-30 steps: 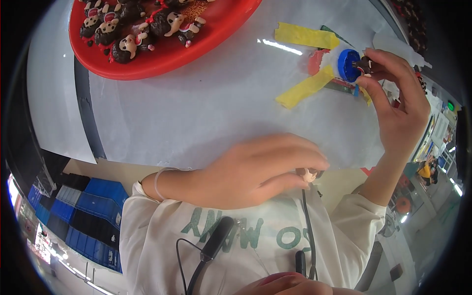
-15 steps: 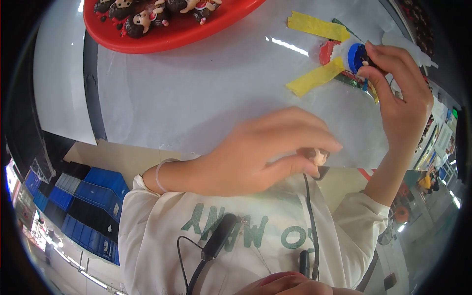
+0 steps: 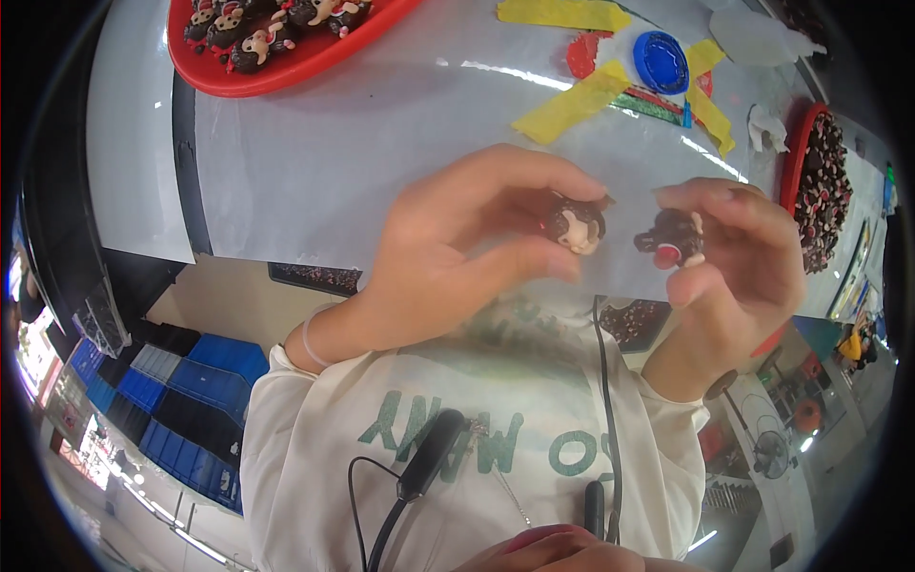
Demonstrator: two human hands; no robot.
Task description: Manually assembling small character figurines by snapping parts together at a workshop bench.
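Note:
Over the near edge of the table, my left hand (image 3: 448,238) pinches a small figurine head (image 3: 579,232) with dark brown hair and a beige face between thumb and fingers. My right hand (image 3: 743,253) grips a small dark brown figurine part (image 3: 675,234) with a red spot and beige bits. The two pieces face each other with a narrow gap between them. Beyond my hands, a round blue cap (image 3: 660,63) lies on the table among yellow tape strips (image 3: 570,103).
A red tray (image 3: 276,84) of brown-haired figurines stands at the far left of the white table (image 3: 315,153). On the right, another red tray (image 3: 791,172) holds many small brown and pink parts. A white plastic bottle (image 3: 762,40) and crumpled tissue (image 3: 765,127) lie nearby.
My right hand has left the blue cap and come nearer to me, carrying the dark brown part. My left hand has turned its head piece and lifted it slightly away from my body.

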